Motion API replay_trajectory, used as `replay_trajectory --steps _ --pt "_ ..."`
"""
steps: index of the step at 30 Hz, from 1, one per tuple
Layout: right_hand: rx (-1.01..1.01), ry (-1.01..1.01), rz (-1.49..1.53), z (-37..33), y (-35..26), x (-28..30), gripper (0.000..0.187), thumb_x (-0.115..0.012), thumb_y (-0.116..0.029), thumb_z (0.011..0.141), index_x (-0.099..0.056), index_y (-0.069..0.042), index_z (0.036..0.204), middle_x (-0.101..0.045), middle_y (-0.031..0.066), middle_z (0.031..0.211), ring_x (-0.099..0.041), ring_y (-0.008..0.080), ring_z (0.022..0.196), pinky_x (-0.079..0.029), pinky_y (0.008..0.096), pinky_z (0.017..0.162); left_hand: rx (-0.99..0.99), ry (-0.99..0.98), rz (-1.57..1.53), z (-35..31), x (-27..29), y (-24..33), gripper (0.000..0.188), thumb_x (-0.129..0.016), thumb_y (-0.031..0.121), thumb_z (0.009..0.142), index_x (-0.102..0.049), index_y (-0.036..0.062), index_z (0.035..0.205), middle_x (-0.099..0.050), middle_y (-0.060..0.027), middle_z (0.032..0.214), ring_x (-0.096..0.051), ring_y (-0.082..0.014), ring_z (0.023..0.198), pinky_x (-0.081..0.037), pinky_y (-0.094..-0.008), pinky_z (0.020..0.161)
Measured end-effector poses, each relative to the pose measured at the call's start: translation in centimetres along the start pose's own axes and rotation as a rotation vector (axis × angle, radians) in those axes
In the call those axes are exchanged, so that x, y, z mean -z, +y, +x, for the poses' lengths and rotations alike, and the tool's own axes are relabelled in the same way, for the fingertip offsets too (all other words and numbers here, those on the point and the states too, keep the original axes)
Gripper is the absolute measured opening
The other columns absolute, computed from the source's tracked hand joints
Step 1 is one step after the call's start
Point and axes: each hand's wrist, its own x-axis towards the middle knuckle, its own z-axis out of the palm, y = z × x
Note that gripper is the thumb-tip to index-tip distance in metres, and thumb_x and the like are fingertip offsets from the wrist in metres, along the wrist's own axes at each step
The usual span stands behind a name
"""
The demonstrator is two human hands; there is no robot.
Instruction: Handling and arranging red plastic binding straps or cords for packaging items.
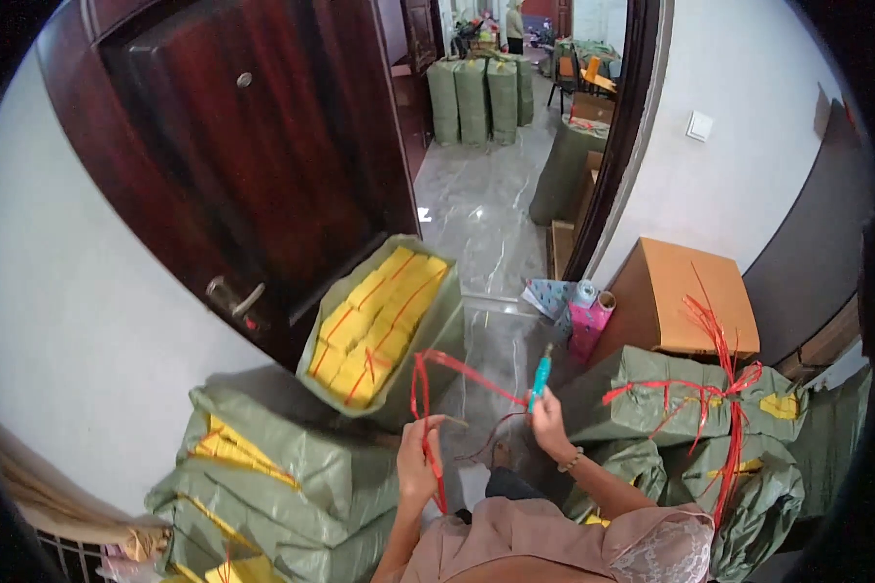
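My left hand [418, 464] is closed on a red plastic strip [421, 389], which loops up above the fingers and hangs below them. From that loop the strip slants across to my right hand [550, 428]. The right fingers wrap round a teal-handled soldering iron [541, 377], its metal tip pointing up and a thin dark cord [486, 439] curving from it. Just beyond my left hand stands an open green woven sack [449, 303], packed with yellow bundles [379, 316] tied with red strips.
Green sacks [331, 466] lie at my left, and more [642, 374] tied with red strips lie at my right. A cardboard box [695, 301] and rolls [588, 321] stand by the doorway. The dark door [262, 126] is open; beyond are upright sacks [472, 102] and a person [514, 27].
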Motion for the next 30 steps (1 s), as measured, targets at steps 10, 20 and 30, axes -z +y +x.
replay_trajectory --steps 10,20,30 --pt "0.06 0.229 -0.385 20.0 0.3 13.1 0.019 -0.049 -0.02 0.088 -0.05 -0.001 0.083 -0.047 0.003 0.065 -0.043 0.0101 0.063 -0.038 0.0284 0.058 0.037 0.206 -0.322 18.5 -6.5 -5.4 0.026 -0.038 0.017 0.093 -0.042 0.0069 0.117 -0.053 -0.0017 0.076 -0.043 -0.0077 0.055 -0.037 -0.0207 0.051" --pt "0.08 0.209 -0.584 39.2 1.7 16.3 0.03 -0.052 -0.029 0.085 -0.056 0.001 0.086 -0.054 0.0143 0.07 -0.053 0.0216 0.065 -0.041 0.0348 0.062 0.169 0.41 -0.43 37.9 -11.9 -5.9 0.027 -0.035 0.03 0.095 -0.049 0.0094 0.104 -0.036 0.003 0.051 -0.024 -0.0037 0.035 -0.02 -0.0193 0.031" --pt "-0.034 0.185 -0.698 56.9 0.9 18.0 0.034 -0.051 -0.033 0.084 -0.053 0.001 0.085 -0.054 0.0195 0.081 -0.052 0.0322 0.075 -0.038 0.0393 0.068 0.098 0.376 -0.495 57.2 -19.0 -5.2 0.021 -0.041 0.024 0.093 -0.052 0.0073 0.086 -0.032 0.0061 0.05 -0.027 -0.002 0.038 -0.018 -0.0194 0.034"
